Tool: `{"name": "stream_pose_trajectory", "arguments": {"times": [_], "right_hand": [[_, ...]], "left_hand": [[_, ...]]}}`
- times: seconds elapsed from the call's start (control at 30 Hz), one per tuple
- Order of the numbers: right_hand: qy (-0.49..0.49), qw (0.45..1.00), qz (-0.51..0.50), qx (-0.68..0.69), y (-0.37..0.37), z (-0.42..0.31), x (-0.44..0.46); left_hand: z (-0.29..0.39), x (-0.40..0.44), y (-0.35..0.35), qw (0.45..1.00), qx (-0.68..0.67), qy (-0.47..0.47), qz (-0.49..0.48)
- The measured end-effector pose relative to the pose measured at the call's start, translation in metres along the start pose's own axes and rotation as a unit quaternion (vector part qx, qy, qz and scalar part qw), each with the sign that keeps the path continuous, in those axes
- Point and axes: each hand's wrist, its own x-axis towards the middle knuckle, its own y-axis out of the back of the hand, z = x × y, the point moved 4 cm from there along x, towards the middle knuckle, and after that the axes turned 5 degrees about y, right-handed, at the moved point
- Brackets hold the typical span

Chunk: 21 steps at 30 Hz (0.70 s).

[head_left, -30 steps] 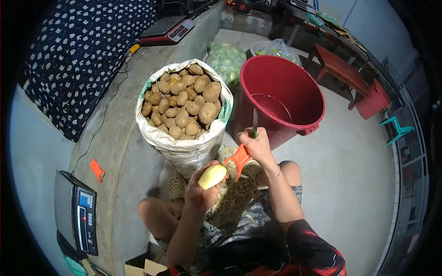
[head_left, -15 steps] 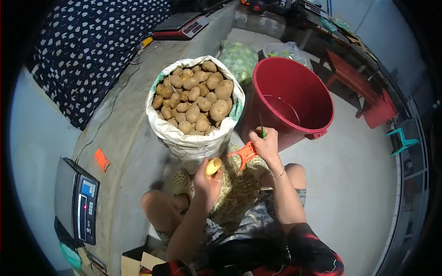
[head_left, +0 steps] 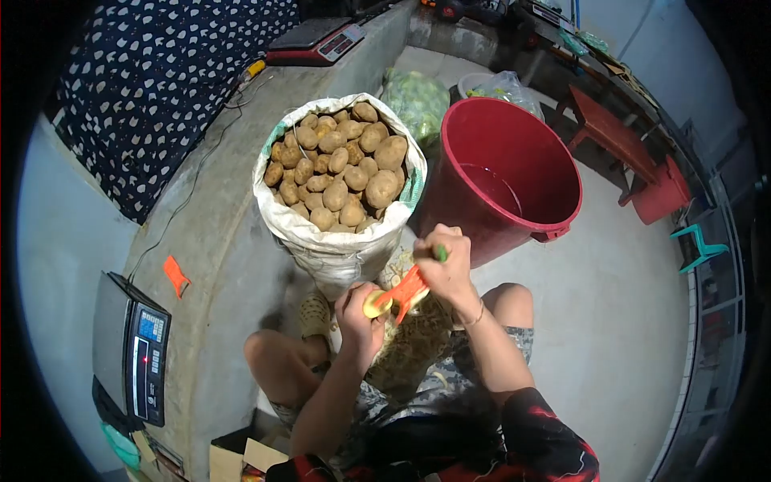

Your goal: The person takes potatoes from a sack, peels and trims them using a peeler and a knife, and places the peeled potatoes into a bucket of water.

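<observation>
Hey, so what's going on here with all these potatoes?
A seated person's left hand holds a pale yellow, peeled-looking potato. Their right hand holds an orange plastic peeler up to it, with a small green handle also in that grip. Pale, thin peelings lie between the legs. Ahead stand an open white woven sack of brown, unpeeled potatoes and a big red plastic bin.

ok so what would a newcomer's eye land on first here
Probably the red tub, big and bright just right of centre, and the white sack to its left, full of brown potatoes. Next, likely the orange peeler in the right hand, below them, by the pale potato in the left hand.
</observation>
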Motion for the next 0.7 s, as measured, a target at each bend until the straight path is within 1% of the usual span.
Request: {"name": "stream_pose_trajectory", "arguments": {"times": [0.03,0.07,0.13,0.17,0.2,0.27,0.3,0.33,0.37,0.4,0.43,0.47,0.5,0.53,0.6,0.63,0.67,0.7], "right_hand": [[0.045,0.999,0.008,-0.014,0.004,-0.016,0.004],[0.088,0.996,0.018,-0.026,0.005,-0.028,0.006],[0.007,0.999,0.02,-0.04,-0.001,0.019,0.005],[-0.043,0.996,0.009,-0.079,-0.002,0.041,0.005],[-0.041,0.996,0.011,-0.081,-0.001,0.039,0.006],[-0.181,0.981,0.006,0.07,-0.003,0.036,0.001],[-0.083,0.994,0.016,0.071,-0.001,0.014,0.003],[0.034,0.999,-0.019,-0.023,0.004,-0.001,0.004],[0.069,0.997,-0.012,-0.041,0.009,-0.011,0.008],[0.104,0.993,-0.004,-0.06,0.011,-0.017,0.012],[0.103,0.993,-0.003,-0.06,0.007,-0.003,0.01],[-0.01,0.999,-0.024,-0.039,-0.001,0.03,0.005],[-0.122,0.991,-0.044,-0.018,-0.002,0.04,0.008],[-0.121,0.992,-0.041,-0.019,-0.001,0.04,0.007],[-0.214,0.972,-0.052,0.081,-0.003,0.032,0.0],[-0.123,0.989,-0.055,0.054,-0.001,0.013,0.002],[-0.125,0.989,-0.059,0.055,0.0,0.011,0.002],[-0.021,0.999,-0.034,-0.006,0.003,0.002,0.005]], "left_hand": [[0.004,-0.002,-0.002,0.998,0.02,-0.039,0.034],[0.009,-0.005,-0.001,0.998,0.022,-0.037,0.037],[0.016,-0.011,-0.007,0.999,0.034,-0.007,0.021],[0.019,-0.015,-0.013,0.999,0.04,0.002,0.021],[0.018,-0.014,-0.012,0.999,0.039,0.002,0.018],[0.014,-0.011,-0.007,0.999,0.021,0.003,-0.029],[0.01,-0.007,-0.007,0.999,0.019,0.003,-0.029],[0.009,-0.005,-0.007,0.998,0.045,-0.047,-0.015],[0.009,-0.006,-0.005,0.993,0.074,-0.094,0.0],[0.008,-0.006,-0.001,0.993,0.077,-0.092,0.002],[0.008,-0.006,0.0,0.991,0.093,-0.095,-0.002],[0.009,-0.006,-0.002,0.989,0.106,-0.099,-0.009],[0.013,-0.01,-0.007,0.991,0.105,-0.084,-0.006],[0.014,-0.01,-0.008,0.991,0.105,-0.085,-0.009],[0.012,-0.01,-0.004,0.991,0.101,-0.083,-0.005],[0.008,-0.008,-0.003,0.992,0.098,-0.082,-0.002],[0.006,-0.005,-0.003,0.99,0.096,-0.104,0.004],[0.008,-0.004,-0.002,0.987,0.097,-0.125,0.01]]}}
